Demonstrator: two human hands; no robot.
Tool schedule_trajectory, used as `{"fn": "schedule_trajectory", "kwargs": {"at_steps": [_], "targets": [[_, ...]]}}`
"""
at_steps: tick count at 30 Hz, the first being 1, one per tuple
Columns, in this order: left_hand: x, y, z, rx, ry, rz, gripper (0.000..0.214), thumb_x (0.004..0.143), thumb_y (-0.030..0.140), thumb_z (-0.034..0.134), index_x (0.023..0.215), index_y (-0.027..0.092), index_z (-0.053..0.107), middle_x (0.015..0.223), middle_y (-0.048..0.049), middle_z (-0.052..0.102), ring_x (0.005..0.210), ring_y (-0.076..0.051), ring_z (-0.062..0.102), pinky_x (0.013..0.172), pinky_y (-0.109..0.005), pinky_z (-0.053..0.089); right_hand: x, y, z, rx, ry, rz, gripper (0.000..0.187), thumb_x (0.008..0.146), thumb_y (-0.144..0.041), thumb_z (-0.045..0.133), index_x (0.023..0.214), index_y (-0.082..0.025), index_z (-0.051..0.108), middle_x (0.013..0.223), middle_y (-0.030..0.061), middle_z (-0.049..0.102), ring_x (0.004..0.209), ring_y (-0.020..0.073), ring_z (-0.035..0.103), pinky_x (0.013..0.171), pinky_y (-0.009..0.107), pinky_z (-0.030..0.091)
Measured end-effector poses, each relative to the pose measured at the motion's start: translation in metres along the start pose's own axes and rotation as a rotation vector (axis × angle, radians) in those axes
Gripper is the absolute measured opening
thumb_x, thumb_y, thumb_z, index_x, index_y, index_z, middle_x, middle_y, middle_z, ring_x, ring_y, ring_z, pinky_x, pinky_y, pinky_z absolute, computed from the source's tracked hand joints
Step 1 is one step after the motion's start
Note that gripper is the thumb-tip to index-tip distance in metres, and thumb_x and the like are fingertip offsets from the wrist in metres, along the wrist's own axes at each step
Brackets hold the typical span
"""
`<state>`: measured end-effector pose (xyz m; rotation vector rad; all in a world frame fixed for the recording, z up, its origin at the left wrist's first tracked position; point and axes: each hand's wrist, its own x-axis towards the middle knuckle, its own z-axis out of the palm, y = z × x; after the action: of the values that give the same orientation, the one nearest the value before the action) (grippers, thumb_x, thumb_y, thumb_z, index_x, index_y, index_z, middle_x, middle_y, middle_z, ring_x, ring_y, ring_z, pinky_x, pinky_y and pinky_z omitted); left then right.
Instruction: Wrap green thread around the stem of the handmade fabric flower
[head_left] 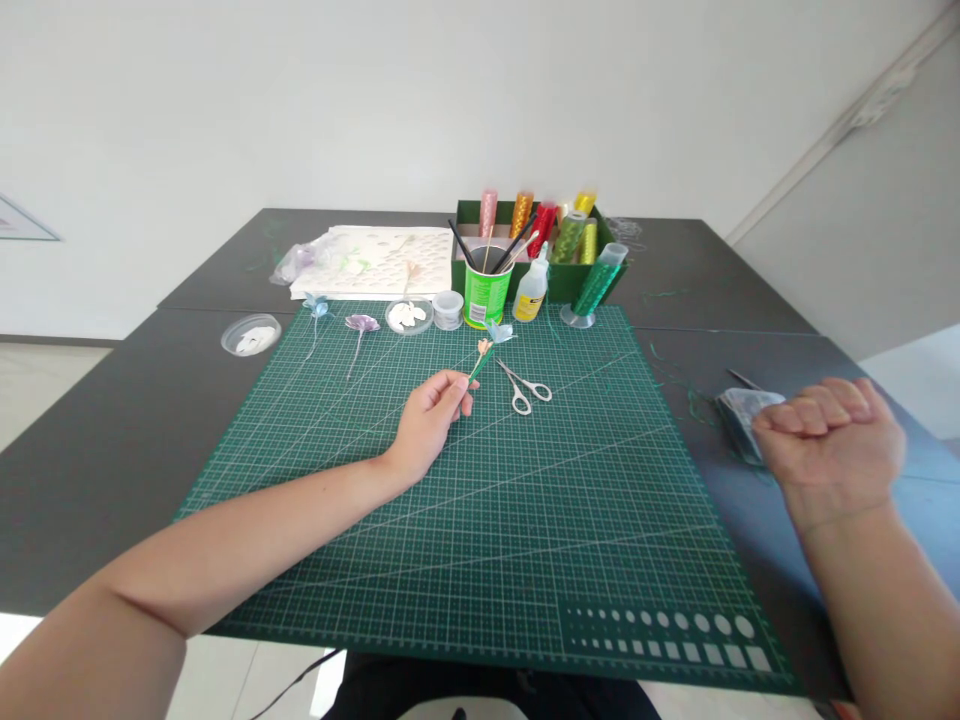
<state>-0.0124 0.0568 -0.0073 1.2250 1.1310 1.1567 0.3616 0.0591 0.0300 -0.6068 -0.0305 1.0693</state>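
Observation:
My left hand (431, 415) rests on the green cutting mat (480, 520) and pinches the green stem of a small orange-pink paper flower (482, 353). Small white-handled scissors (526, 386) lie on the mat just right of that flower. My right hand (829, 435) is curled into a loose fist above the dark table's right side, over a clear plastic bag (739, 410); whether anything is inside the fist is hidden.
At the mat's far edge stand a green can of sticks (486, 290), a glue bottle (531, 290), a green thread cone (596, 285), a green box of thread cones (577, 240), small dishes (409, 316), a purple flower (361, 323) and a blue flower (317, 305). A patterned sheet (367, 262) lies behind.

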Motion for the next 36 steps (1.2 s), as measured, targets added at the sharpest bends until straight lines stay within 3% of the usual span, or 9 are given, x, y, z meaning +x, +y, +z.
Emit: {"fn": "schedule_trajectory", "kwargs": {"at_steps": [15,25,31,36], "targets": [[-0.001,-0.001,0.0,0.005,-0.01,-0.002,0.028,0.096,0.044,0.058,0.091,0.019,0.068,0.066,0.0021,0.055,0.055,-0.011,0.036,0.051,-0.026,0.027,-0.025,0.036,0.014,-0.132,-0.057,0.131,0.044,0.106,-0.028,0.028,0.066,-0.025,0.008,0.052,-0.0124,0.001,0.039,0.0078,0.0,0.031,0.021,0.014],[0.0,0.001,0.001,0.013,-0.011,0.009,0.027,0.096,0.042,0.057,0.091,0.018,0.067,0.065,0.0023,0.055,0.054,-0.01,0.035,0.052,-0.026,0.026,-0.03,0.047,0.016,-0.329,-0.083,0.175,0.045,0.108,-0.03,0.016,0.065,-0.023,0.004,0.055,-0.0103,-0.004,0.042,0.0088,-0.005,0.031,0.019,0.014],[0.0,0.001,0.002,0.008,-0.017,0.003,0.027,0.096,0.042,0.057,0.091,0.017,0.067,0.066,0.0023,0.055,0.054,-0.01,0.035,0.052,-0.026,0.026,-0.02,0.048,0.009,-0.653,-0.196,0.052,0.049,0.106,-0.027,0.009,0.058,-0.02,0.008,0.049,-0.0076,0.0,0.041,0.0106,-0.002,0.034,0.021,0.017],[0.0,0.0,0.0,0.007,-0.041,0.021,0.029,0.097,0.044,0.057,0.093,0.017,0.066,0.065,0.003,0.054,0.055,-0.01,0.036,0.052,-0.025,0.027,-0.022,0.061,-0.002,-1.129,-0.403,-0.269,0.064,0.102,-0.064,0.022,0.051,-0.025,0.02,0.044,-0.0062,0.017,0.039,0.0109,0.017,0.039,0.027,0.021]]}}
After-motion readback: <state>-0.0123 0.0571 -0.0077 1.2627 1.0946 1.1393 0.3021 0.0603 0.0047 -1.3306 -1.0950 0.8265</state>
